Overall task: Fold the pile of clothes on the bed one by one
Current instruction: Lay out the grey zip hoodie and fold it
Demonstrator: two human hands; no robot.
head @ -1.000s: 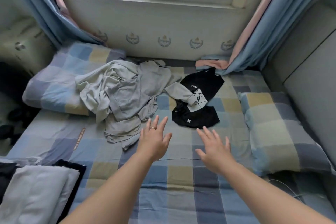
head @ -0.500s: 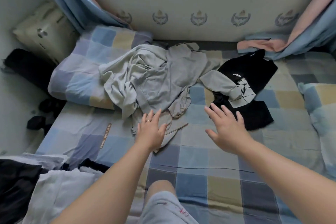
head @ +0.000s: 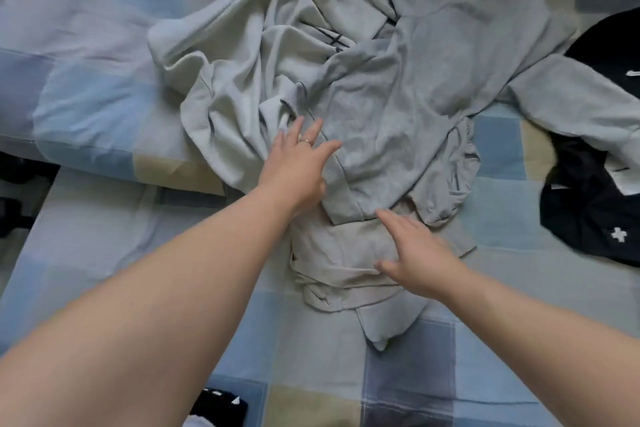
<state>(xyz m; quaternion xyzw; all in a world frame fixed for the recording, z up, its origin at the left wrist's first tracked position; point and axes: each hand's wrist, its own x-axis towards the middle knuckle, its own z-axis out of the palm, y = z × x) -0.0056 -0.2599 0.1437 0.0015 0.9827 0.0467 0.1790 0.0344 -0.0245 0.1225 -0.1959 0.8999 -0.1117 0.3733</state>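
On the checked bedsheet (head: 450, 367), both hands reach with fingers straight and gripping nothing, the left hand (head: 298, 163) over the grey sweatshirt (head: 398, 107), the right hand (head: 420, 255) over beige fabric (head: 343, 253).

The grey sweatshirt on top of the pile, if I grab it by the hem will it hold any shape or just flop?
Likely floppy: the grey sweatshirt lies in soft creases, draped over the beige garment. Its long sleeve stretches toward the black shirt, so it would probably trail. It overlaps the paler grey garment and might drag that along.
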